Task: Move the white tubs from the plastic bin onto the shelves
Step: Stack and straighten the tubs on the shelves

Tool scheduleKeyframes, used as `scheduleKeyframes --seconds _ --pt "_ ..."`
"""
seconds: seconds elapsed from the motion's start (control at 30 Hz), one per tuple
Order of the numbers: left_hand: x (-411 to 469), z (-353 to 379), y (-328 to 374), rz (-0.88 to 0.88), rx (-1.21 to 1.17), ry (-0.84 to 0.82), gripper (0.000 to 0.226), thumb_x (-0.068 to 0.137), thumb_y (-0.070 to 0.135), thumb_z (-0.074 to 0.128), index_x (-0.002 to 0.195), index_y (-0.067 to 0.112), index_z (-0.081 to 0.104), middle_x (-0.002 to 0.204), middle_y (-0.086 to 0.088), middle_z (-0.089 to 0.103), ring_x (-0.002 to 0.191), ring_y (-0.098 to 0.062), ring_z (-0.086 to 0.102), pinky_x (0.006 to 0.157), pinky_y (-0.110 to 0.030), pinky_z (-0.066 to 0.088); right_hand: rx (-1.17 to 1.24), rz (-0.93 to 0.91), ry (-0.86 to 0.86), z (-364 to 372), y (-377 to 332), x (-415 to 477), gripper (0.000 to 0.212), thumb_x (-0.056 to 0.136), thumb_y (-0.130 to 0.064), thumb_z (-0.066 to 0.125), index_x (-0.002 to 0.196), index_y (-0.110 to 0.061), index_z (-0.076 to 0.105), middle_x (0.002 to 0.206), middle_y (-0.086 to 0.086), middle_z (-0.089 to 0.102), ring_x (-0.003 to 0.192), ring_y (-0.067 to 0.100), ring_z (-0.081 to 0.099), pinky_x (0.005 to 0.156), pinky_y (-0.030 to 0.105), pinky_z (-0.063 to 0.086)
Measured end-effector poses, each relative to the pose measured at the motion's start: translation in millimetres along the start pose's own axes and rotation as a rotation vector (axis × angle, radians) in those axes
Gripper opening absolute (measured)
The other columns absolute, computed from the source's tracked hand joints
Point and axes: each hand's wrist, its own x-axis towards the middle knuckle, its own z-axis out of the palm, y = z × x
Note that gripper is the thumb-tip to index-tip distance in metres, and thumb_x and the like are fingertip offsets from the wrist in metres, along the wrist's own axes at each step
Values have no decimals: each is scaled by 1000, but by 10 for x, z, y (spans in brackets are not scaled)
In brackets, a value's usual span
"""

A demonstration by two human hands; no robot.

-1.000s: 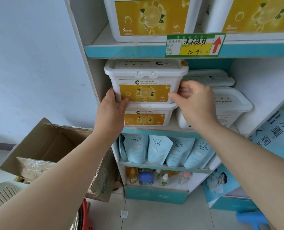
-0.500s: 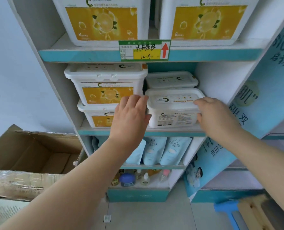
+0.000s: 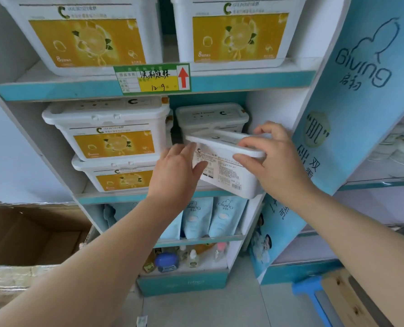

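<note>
White tub [image 3: 227, 171] sits at the right half of the middle shelf [image 3: 116, 198], tilted: lid's left end higher and farther back, right front corner hanging past the shelf edge. Back-label side with fine print faces out. Right hand [image 3: 278, 161] grips the tub's right end, fingers curled over the lid rim, thumb pressed on the front wall below it. Left hand [image 3: 175, 171] lies flat against the tub's left end, fingers straight and together, holding nothing closed. At 12 o'clock of the tub, deeper in the same bay, a second lidded tub [image 3: 211, 114] stands level. At 9 o'clock, two yellow-labelled tubs stacked: upper stacked tub [image 3: 111, 133] on lower stacked tub [image 3: 118, 178], both fronts out. At 12 o'clock, on the shelf above, two large yellow-labelled tubs [image 3: 85, 36] side by side; green-and-yellow price tag [image 3: 152, 79] with a red up-arrow clipped to that shelf's edge. At 6 o'clock, pale blue pouches [image 3: 210, 215] in a row; below those, small bottles [image 3: 192, 257]. Blue printed banner [image 3: 361, 90] at 3 o'clock. Open cardboard box [image 3: 31, 232] on the floor at 8 o'clock.
</note>
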Motion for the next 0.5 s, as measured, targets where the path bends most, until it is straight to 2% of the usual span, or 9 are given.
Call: scheduleKeyframes --seconds 0.07,0.13,0.2,0.27,0.33,0.43,0.5 --pt "-5 10 21 3 -45 -40 52 97 38 48 141 11 42 128 -9 55 118 -28 47 96 -35 38 43 59 -76 -76 -38 14 30 81 -27 72 111 -21 70 142 10 38 138 21 25 104 16 15" --pt "23 19 30 -1 -100 -50 48 97 39 48 136 11 47 113 -8 60 106 -26 52 84 -33 41 8 85 -152 -148 -109 33 35 82 -31 70 117 -27 67 150 10 29 142 18 17 106 20 14" --pt "54 26 39 -5 -153 -52 40 97 39 47 122 10 55 85 -2 56 85 -26 51 69 -30 36 -66 106 -236 -214 -167 62 41 82 -36 69 122 -33 62 149 11 30 142 19 19 106 24 19" --pt "72 15 43 -6 -186 -60 37 97 39 45 113 9 57 76 -5 52 74 -27 46 64 -29 31 -177 96 -320 -270 -179 97 48 81 -38 69 127 -37 56 142 12 38 137 23 29 102 26 26" --pt "76 -2 33 -5 -207 -77 39 98 39 44 113 5 56 88 -17 60 78 -32 49 64 -29 30 -260 65 -375 -311 -159 121 49 82 -35 68 128 -35 52 135 4 47 124 20 41 92 27 33" --pt "72 -29 7 14 -223 -104 39 98 39 43 120 8 52 102 -16 64 86 -30 54 67 -30 35 -249 60 -407 -341 -106 116 37 84 -34 67 116 -29 48 122 -8 52 101 13 47 80 29 39" --pt "68 -48 10 20 -236 -151 44 98 40 43 131 11 47 118 -14 63 105 -30 58 81 -34 46 -207 63 -378 -365 -83 111 27 84 -33 67 103 -25 50 113 -4 58 83 12 52 73 33 44"
